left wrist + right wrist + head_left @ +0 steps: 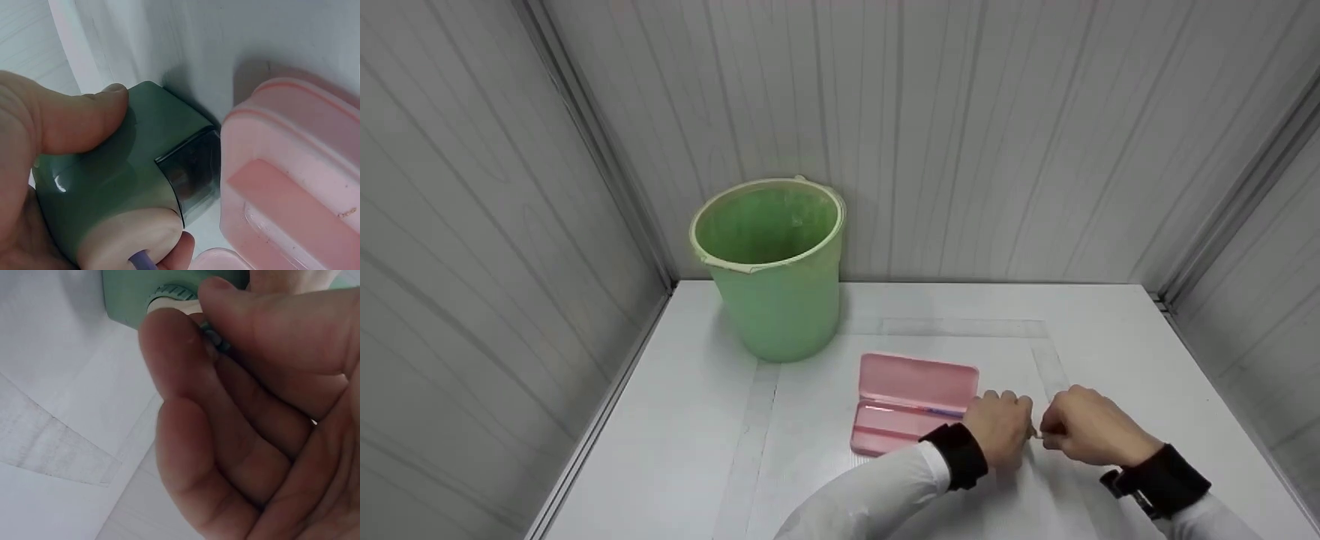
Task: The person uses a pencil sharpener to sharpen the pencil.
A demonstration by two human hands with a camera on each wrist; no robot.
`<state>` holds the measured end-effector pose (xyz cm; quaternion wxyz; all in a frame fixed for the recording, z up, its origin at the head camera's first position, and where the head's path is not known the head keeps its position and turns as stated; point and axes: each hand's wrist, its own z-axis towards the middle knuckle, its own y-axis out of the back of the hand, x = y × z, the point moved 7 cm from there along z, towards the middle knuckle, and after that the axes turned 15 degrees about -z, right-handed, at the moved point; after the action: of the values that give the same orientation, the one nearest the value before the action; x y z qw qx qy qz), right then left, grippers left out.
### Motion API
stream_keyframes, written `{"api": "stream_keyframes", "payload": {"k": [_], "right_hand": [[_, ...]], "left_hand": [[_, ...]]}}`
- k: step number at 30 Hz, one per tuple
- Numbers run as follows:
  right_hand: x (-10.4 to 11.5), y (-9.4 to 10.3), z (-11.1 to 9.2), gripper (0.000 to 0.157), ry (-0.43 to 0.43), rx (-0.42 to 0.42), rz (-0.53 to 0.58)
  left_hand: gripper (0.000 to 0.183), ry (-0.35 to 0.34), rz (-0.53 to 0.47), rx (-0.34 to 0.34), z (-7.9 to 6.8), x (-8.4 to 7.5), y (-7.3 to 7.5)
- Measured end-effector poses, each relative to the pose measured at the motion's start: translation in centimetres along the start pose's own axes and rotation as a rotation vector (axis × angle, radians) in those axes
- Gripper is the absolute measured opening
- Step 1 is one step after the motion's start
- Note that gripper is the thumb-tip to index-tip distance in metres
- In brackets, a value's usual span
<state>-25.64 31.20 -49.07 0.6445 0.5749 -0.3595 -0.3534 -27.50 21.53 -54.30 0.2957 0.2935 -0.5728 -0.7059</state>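
My left hand [1001, 429] grips a green crank pencil sharpener [107, 174], its thumb lying over the top in the left wrist view. A purple pencil [144, 261] sticks into the sharpener's cream front, beside a dark see-through shavings window [194, 166]. On the sharpener's other side, my right hand [1099, 429] pinches the cream crank handle [177, 306] between thumb and curled fingers. The knob end is mostly hidden by those fingers. Just left of the left hand, an open pink pencil case [919, 380] lies on the table, with a thin red and blue item [941, 412] inside.
A tall green bucket [780, 307] stands at the back left of the white table [682, 420]. Clear tape strips [960, 327] mark a rectangle on the tabletop. Grey panel walls [960, 150] enclose the table at the back and both sides.
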Motion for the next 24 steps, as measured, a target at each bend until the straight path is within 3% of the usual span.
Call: {"api": "stream_keyframes", "payload": {"k": [6, 12, 24], "right_hand": [[-0.5, 0.8, 0.3, 0.03, -0.014, -0.043, -0.038], [-1.6, 1.5, 0.9, 0.024, -0.074, -0.027, -0.008], [-2.3, 1.4, 1.9, 0.029, -0.088, -0.045, -0.02]], "left_hand": [[0.024, -0.001, -0.002, 0.006, 0.0, -0.1, 0.1], [0.025, -0.011, -0.009, 0.044, 0.2, -0.2, 0.2], [0.03, -0.025, -0.002, 0.064, 0.1, -0.1, -0.1]]}}
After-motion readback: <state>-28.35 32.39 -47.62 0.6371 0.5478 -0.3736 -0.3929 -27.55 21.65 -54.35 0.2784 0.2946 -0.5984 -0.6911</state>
